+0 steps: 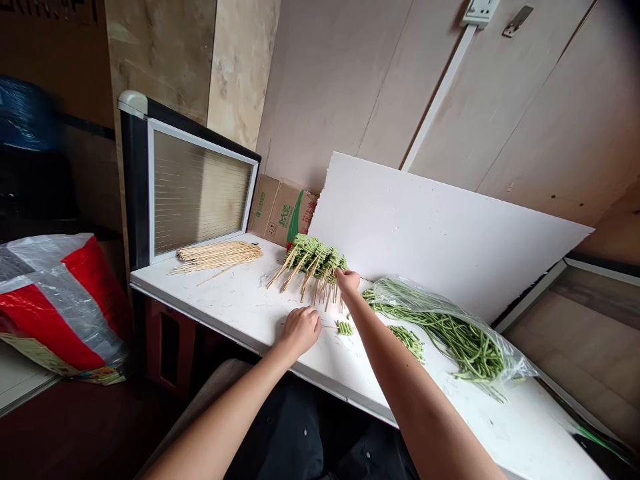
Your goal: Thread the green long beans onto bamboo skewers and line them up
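Loaded skewers [320,256] piled mid-frame look done; right hand [349,281] at their edge, can't tell its grip. Left hand [302,331] closed over another bean-threaded skewer [345,328], just below. Remaining: cut pieces [407,341], bagged beans [473,348] right, bare sticks [220,256] left.

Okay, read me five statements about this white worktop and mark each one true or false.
1. The left hand is on a stick with green pieces threaded on it. True.
2. The long green beans lie partly in a clear plastic bag. True.
3. The cardboard box stands behind the loaded skewers. True.
4. The right hand is inside the plastic bag. False: it is at the loaded skewers.
5. The bare sticks lie right of the bag. False: they lie at the left end.
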`<action>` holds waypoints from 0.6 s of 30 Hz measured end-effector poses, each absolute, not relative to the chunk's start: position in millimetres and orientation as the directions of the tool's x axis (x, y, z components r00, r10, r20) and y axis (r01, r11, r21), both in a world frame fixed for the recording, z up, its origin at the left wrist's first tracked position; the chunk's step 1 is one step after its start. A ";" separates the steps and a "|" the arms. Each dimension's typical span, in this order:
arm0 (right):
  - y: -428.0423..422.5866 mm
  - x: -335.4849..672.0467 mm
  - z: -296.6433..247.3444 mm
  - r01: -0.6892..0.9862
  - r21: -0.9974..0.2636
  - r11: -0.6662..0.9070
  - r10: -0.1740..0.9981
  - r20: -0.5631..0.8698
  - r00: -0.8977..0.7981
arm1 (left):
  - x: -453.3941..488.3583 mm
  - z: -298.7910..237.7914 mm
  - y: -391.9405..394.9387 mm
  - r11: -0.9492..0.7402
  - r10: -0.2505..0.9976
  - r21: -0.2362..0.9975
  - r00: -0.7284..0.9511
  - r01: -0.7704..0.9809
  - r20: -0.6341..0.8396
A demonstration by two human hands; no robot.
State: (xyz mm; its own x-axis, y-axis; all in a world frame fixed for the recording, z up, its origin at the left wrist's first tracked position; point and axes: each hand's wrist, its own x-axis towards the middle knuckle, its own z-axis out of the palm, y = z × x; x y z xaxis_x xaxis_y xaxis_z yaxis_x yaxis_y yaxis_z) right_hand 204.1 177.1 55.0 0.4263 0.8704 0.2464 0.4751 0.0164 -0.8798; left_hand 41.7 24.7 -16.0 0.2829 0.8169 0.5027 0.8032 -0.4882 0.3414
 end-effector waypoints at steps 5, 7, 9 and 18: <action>176.7 208.3 48.2 0.521 -0.853 0.035 0.879 0.274 0.389 | 41.9 -15.4 24.7 -0.481 0.823 0.345 0.280 0.806 0.494; 177.7 209.4 46.6 0.550 -0.834 0.041 0.883 0.288 0.371 | 42.0 -15.3 24.9 -0.481 0.825 0.348 0.280 0.805 0.492; 178.9 209.9 45.6 0.580 -0.813 0.043 0.886 0.300 0.354 | 42.0 -15.7 25.3 -0.481 0.825 0.348 0.281 0.805 0.491; 182.6 208.5 45.7 0.718 -0.695 0.037 0.901 0.334 0.276 | 42.1 -19.0 27.1 -0.480 0.822 0.332 0.285 0.812 0.493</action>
State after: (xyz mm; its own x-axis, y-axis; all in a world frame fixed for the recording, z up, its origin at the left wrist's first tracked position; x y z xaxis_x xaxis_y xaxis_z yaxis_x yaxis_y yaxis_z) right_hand 208.5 182.6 45.7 0.2763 0.9011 0.3341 0.7183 0.0374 -0.6948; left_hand 42.1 27.1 -19.0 0.2848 0.8220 0.4932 0.8117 -0.4805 0.3321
